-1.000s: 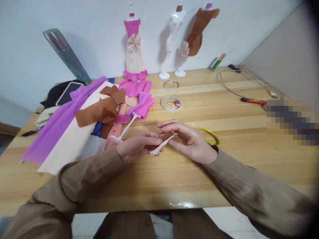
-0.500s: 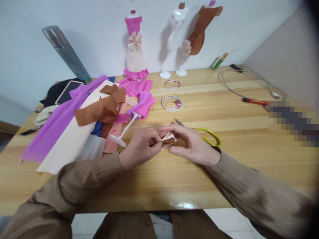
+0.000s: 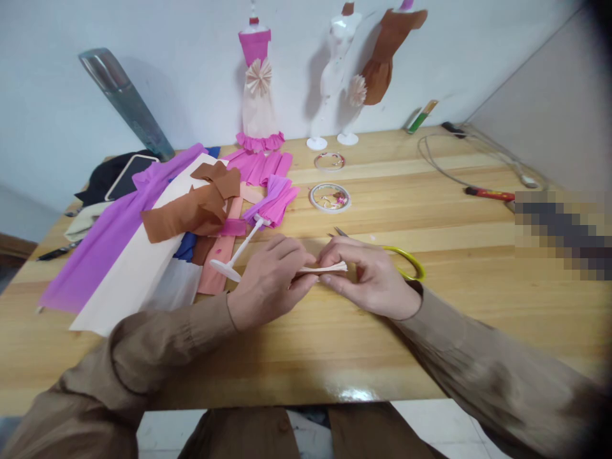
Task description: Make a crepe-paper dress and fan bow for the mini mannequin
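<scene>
Over the middle of the wooden table [image 3: 430, 331], my left hand [image 3: 268, 284] and my right hand [image 3: 370, 277] pinch the two ends of a small folded strip of cream paper [image 3: 325, 268], held flat between them. Both hands have their fingers closed on it. Behind my right hand lie yellow-handled scissors [image 3: 404, 258], partly hidden by the hand. A white doll stand with a purple pleated paper skirt [image 3: 270, 204] lies just beyond my left hand.
Sheets of purple, cream, brown, pink and blue crepe paper [image 3: 143, 236] cover the left of the table. Three small mannequins [image 3: 258, 89] stand at the back wall, two in paper dresses. Two tape rolls [image 3: 329, 197], a red-handled tool [image 3: 488, 193] and cables lie further back.
The paper piece went from a loose strip, to a small fan, to a flat folded strip pressed between both hands. My hands closed together and rose slightly.
</scene>
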Tool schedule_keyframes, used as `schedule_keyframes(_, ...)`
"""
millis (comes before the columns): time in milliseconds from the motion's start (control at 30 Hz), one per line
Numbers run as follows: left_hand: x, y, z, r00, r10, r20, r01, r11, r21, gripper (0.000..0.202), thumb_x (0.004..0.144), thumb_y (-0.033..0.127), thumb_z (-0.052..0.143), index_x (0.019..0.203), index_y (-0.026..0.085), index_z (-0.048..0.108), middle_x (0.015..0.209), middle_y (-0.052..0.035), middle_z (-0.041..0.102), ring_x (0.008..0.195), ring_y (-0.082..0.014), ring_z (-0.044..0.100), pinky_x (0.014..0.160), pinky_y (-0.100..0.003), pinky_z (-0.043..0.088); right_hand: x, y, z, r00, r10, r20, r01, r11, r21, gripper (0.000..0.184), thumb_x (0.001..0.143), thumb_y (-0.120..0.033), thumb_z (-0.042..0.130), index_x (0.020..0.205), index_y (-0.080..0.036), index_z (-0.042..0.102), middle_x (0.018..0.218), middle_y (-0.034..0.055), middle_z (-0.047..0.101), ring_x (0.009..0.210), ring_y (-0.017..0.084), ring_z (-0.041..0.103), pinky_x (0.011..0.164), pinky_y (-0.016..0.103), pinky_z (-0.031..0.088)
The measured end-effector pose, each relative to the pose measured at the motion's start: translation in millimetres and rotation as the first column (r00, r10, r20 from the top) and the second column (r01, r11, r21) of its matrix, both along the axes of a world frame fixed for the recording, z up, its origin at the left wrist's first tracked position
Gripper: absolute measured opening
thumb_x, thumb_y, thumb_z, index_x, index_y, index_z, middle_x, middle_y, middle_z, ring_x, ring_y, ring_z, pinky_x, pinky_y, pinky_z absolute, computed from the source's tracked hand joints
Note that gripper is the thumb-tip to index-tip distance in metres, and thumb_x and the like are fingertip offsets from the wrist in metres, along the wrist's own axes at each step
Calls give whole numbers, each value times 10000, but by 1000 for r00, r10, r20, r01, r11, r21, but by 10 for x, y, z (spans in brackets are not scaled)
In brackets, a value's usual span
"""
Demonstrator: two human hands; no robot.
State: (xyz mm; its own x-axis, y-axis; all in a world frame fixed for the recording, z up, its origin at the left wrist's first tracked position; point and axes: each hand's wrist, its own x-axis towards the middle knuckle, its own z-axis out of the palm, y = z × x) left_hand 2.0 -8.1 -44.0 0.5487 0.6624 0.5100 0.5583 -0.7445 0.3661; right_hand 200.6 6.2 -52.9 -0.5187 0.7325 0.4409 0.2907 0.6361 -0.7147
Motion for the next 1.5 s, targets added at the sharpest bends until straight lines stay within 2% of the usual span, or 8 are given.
schedule_keyframes(133, -36, -2, -2, 1000, 5, 13, -5, 1000, 7, 187, 852, 282, 634, 966, 140, 595, 848, -73, 650, 793, -189, 563, 720, -335, 478, 8, 5, -28, 998, -48, -32, 48, 999, 6, 98, 836, -226, 629, 752, -198, 587, 728, 28, 624, 655, 151, 583, 625, 299, 455)
schedule_keyframes(833, 5, 16, -9, 996, 0, 86, 2, 1000, -14, 156, 742, 27, 510, 667, 163, 526, 668, -20, 552, 687, -142, 466, 644, -277, 388, -34, -5, -20, 1000, -2, -8, 2, 999, 41, 48, 851, -190, 597, 803, -188, 599, 724, 30, 645, 660, 140, 591, 630, 274, 476)
schedule_keyframes(967, -9, 41, 6, 970, 6, 243, 44, 979, -199, 137, 739, 46, 520, 672, 164, 543, 683, -14, 557, 703, -138, 491, 669, -279, 394, 33, 35, 26, 999, -10, -33, 13, 997, 70, 114, 843, -256, 614, 928, -179, 613, 801, 52, 652, 726, 163, 614, 667, 289, 486)
schedule_keyframes(1033, -15, 53, 25, 915, 93, 392, 102, 888, -448, 87, 752, 106, 549, 687, 162, 556, 696, -10, 557, 706, -135, 514, 683, -283, 403, 129, 84, 81, 995, -104, -2, 104, 992, 71, 129, 857, -287, 589, 929, -183, 614, 798, 54, 653, 718, 171, 615, 652, 291, 479)
schedule_keyframes(1100, -17, 61, 41, 826, 240, 511, 204, 717, -667, 69, 752, 187, 600, 698, 162, 565, 700, -2, 551, 701, -130, 519, 687, -282, 400, 272, 138, 147, 959, -246, 138, 241, 969, 54, 117, 860, -298, 557, 837, -194, 605, 738, 44, 643, 653, 172, 598, 606, 291, 455)
schedule_keyframes(1200, -10, 63, 44, 713, 407, 571, 330, 523, -786, 161, 717, 271, 683, 673, 153, 583, 650, 17, 530, 655, -109, 481, 662, -265, 365, 530, 194, 211, 745, -301, 595, 354, 935, 30, 139, 800, -320, 581, 715, -211, 573, 686, 45, 635, 584, 193, 573, 531, 302, 377)
schedule_keyframes(1300, 9, 64, 19, 639, 467, 611, 410, 465, -784, 205, 685, 294, 728, 638, 139, 604, 587, 23, 522, 594, -89, 445, 628, -253, 333, 738, 210, 191, 530, -166, 832, 389, 919, -65, 113, 723, -309, 632, 765, -219, 577, 705, 44, 656, 568, 207, 583, 504, 292, 338)
schedule_keyframes(1500, 51, 85, -21, 473, 636, 610, 565, 312, -764, 234, 612, 295, 787, 654, 116, 642, 645, -25, 600, 607, -98, 506, 624, -242, 360, 741, 208, 77, 573, -15, 819, 271, 947, -173, 440, 692, -179, 593, 1128, -210, 547, 960, 78, 687, 824, 239, 655, 693, 317, 454)
